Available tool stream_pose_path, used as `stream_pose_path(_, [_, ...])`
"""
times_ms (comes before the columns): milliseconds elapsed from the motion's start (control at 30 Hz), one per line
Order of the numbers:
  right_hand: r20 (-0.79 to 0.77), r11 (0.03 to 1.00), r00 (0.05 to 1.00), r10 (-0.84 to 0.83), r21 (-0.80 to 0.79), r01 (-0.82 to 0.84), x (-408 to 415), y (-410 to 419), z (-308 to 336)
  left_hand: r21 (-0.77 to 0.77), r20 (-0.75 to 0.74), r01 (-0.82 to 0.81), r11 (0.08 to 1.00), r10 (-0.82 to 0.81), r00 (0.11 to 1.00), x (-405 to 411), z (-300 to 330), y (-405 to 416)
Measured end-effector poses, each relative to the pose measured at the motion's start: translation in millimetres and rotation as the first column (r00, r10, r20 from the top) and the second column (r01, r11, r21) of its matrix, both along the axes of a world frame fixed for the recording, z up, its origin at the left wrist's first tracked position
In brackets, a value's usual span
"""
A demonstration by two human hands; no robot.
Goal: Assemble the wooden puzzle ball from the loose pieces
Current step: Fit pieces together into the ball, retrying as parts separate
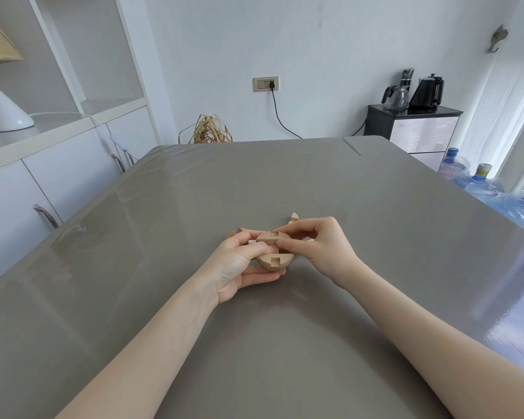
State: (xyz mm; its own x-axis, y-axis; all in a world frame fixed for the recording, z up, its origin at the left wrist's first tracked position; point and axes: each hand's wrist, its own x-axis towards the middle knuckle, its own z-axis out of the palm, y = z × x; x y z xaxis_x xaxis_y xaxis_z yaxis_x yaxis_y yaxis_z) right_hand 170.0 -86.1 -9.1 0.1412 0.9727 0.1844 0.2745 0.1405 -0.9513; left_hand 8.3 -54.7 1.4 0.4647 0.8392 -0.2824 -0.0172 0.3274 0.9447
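Fitting pieces together, that's where you are: your left hand (239,264) cradles the half-built ball (274,257) just above the grey table (285,182), fingers curled round it from below and behind, thumb across its upper side. Your right hand (318,244) pinches the top piece (268,237) between thumb and fingertips, right at its near edge, and that piece sits on the cluster with its square notches facing up. It looks like a mid-assembly step, with the ball well short of round, since open slots show on top and on the lower front. Next move, by my reading, calls for lining those notches up squarely and sliding the piece home while your left hand keeps the cluster from shifting.

Spare pieces (294,218) peek out behind your right hand, mostly covered, so you can't count them from here. Another bit of wood (242,230) shows beyond your left fingers; whether it's loose or already joined, I cannot tell. The cluster's underside is hidden in your palm.
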Motion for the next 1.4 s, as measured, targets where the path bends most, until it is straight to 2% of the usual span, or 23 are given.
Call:
stream_pose_path(233, [-0.085,0.999,0.996,0.031,-0.036,-0.034,-0.6,-0.8,0.5,0.040,-0.013,-0.029,0.999,0.030,0.999,0.0,-1.4,2.0])
stream_pose_path(667, [-0.084,0.999,0.996,0.040,-0.029,-0.043,-0.7,-0.9,0.3,0.126,-0.023,-0.067,0.990,0.070,0.997,-0.7,-5.8,2.8])
stream_pose_path(1067, [-0.090,0.999,0.996,-0.023,0.025,0.026,0.8,0.2,-0.1,0.249,0.039,-0.164,0.954,0.160,0.986,1.2,-3.6,-0.5])
stream_pose_path(1400, [-0.090,0.999,0.995,-0.033,0.023,0.035,0.8,0.5,-1.0,0.220,0.037,-0.169,0.961,0.165,0.986,0.4,-4.6,-0.2])
